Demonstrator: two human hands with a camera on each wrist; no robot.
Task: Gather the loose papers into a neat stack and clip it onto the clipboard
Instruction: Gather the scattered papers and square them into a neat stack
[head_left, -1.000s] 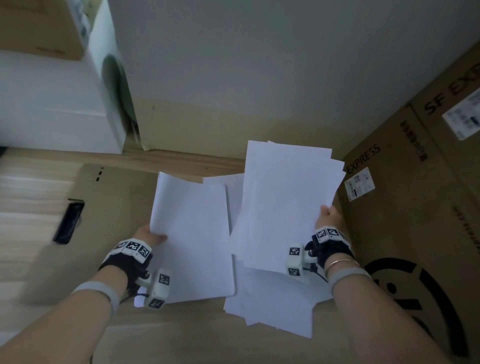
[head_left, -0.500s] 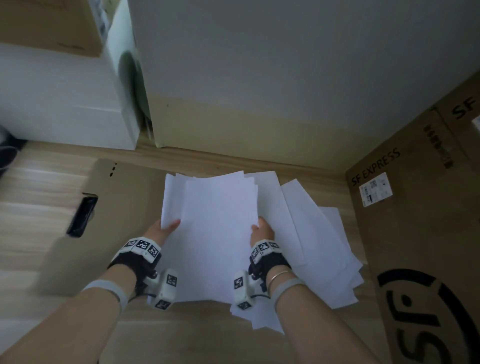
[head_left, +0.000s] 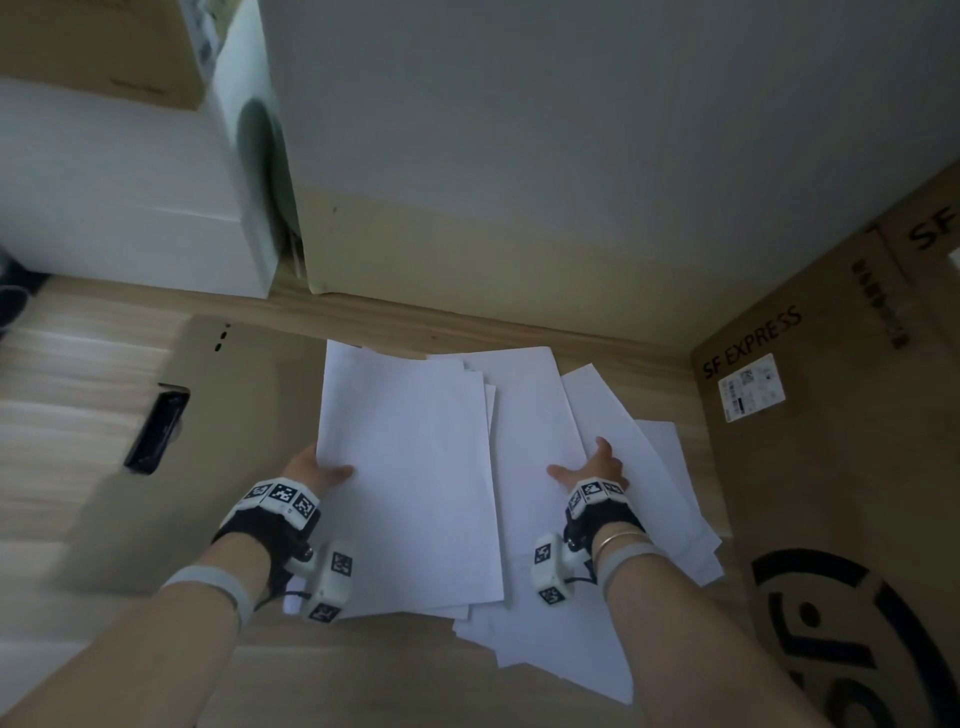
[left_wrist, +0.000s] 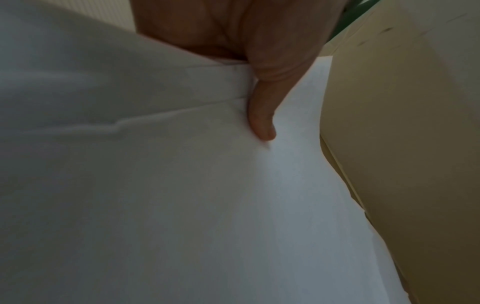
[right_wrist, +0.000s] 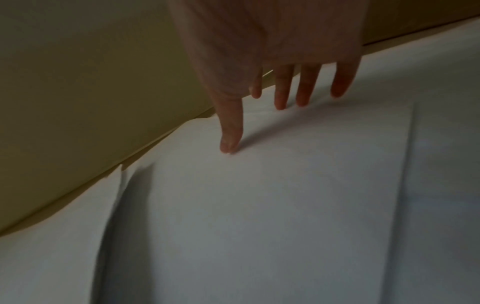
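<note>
While the left hand (head_left: 317, 467) pinches the near-left edge of the gathered sheets (head_left: 410, 483) and the right hand (head_left: 597, 465) lies flat, fingers spread, on papers (head_left: 628, 457) fanned rightward over the bench (head_left: 78, 426), all look light, limp, slippery: best squared by opposite edges.

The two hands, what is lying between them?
In the head view, only white papers lie between the left hand and the right hand: the sheets the left hand holds, then loose overlapping sheets under the right hand's spread fingers.
</note>
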